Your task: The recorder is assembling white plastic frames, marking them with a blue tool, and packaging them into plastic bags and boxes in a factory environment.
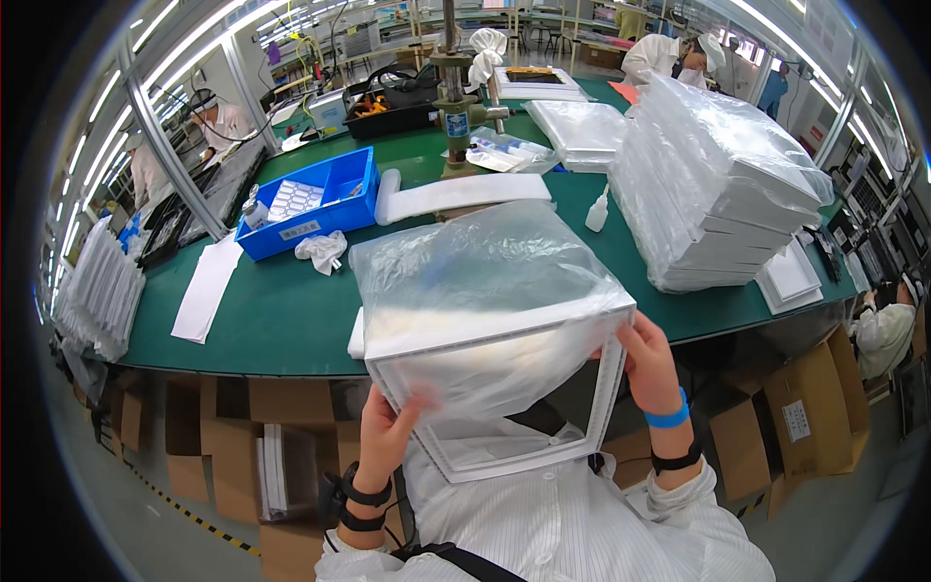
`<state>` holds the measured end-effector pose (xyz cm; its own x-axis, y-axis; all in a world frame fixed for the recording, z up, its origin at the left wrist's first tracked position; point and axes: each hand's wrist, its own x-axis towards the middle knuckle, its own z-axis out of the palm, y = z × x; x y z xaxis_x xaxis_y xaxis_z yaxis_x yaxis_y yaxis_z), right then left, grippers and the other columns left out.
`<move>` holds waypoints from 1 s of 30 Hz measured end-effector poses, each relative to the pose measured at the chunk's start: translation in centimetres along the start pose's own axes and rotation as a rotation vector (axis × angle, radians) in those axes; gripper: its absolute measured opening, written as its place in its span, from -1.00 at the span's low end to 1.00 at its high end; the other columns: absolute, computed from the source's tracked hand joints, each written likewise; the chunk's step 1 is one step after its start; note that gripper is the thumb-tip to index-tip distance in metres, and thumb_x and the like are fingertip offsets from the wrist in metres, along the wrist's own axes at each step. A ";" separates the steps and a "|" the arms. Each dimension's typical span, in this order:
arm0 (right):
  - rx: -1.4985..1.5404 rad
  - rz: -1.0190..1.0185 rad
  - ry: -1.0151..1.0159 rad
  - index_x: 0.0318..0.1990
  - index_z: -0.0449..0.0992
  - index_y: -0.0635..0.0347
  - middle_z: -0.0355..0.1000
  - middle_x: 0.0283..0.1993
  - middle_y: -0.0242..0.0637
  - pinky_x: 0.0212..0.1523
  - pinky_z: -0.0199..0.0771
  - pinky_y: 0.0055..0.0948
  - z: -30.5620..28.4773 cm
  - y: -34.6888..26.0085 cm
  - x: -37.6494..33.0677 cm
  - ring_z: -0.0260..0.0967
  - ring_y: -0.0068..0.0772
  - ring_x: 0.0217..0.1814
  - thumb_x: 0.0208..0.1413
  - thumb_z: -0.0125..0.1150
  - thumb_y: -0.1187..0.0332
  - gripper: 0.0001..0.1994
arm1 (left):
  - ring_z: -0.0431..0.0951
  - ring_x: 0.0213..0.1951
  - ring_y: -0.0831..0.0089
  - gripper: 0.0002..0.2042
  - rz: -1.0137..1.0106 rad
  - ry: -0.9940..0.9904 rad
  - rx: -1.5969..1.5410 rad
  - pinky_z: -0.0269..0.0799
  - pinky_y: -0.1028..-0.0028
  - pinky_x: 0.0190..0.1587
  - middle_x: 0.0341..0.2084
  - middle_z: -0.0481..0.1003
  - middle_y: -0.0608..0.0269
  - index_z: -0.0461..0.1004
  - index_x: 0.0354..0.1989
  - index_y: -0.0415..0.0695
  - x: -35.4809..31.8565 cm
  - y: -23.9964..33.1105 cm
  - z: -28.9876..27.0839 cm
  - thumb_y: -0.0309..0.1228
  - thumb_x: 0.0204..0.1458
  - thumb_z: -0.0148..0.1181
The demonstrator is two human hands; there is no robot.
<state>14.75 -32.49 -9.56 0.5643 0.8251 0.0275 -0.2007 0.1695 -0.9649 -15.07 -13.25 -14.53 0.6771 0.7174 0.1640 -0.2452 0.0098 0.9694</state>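
Observation:
A white rectangular frame is held tilted at the table's front edge, its lower side near my body. A see-through plastic bag covers its far part and spreads over the table. On the frame's left side, my left hand is closed around the edge and the film, its fingertips slightly blurred. My right hand grips the opposite side near the upper right corner, thumb and fingers on the rim. Through the frame's opening, the loose film and my white striped garment show.
Behind the bag lie a white foam strip and a blue divided bin. A tall film-wrapped stack of white frames stands at right, beside a small white bottle. A metal press rises at the back. Cardboard boxes sit below the table.

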 end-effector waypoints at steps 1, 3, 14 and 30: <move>0.002 0.003 0.002 0.17 0.38 0.33 0.50 -0.03 -0.24 0.00 0.53 -0.35 -0.1 0.8 -0.6 0.49 -0.43 -0.08 0.29 0.08 0.33 -0.63 | 0.53 -0.03 0.44 -0.65 -0.017 -0.015 0.004 0.44 0.43 0.04 -0.03 0.49 0.16 0.27 0.14 -0.27 -0.2 -0.3 -0.2 -0.56 0.20 0.12; -0.022 -0.095 0.090 0.18 0.37 0.33 0.50 -0.05 -0.24 0.00 0.54 -0.34 -0.4 2.2 -2.0 0.49 -0.39 -0.08 0.26 0.09 0.39 -0.63 | 0.52 0.00 0.45 -0.63 -0.034 -0.023 0.010 0.42 0.43 0.06 -0.02 0.49 0.17 0.27 0.15 -0.27 -0.9 -0.5 -0.4 -0.56 0.18 0.14; 0.253 -0.079 0.091 0.19 0.33 0.33 0.46 0.05 -0.23 0.09 0.43 -0.41 -1.9 -1.2 -2.9 0.45 -0.43 0.03 0.32 0.04 0.24 -0.59 | 0.42 0.05 0.50 -0.56 -0.010 -0.054 0.012 0.28 0.45 0.16 0.04 0.44 0.19 0.23 0.21 -0.27 -1.6 -0.6 0.2 -0.64 0.14 0.11; 0.041 -0.179 0.210 0.02 0.40 0.32 0.51 -0.03 -0.23 0.08 0.42 -0.48 -3.6 -0.4 -5.4 0.44 -0.53 -0.03 0.16 0.15 0.61 -0.73 | 0.35 0.21 0.37 -0.37 0.057 -0.189 0.045 0.24 0.33 0.25 0.20 0.31 0.09 0.01 0.37 -0.25 0.0 0.5 0.5 -0.72 0.11 0.07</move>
<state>14.70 -38.94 -10.24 0.7469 0.6505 0.1379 -0.1126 0.3281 -0.9379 -14.87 -13.60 -13.93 0.7821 0.5725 0.2459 -0.2586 -0.0609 0.9641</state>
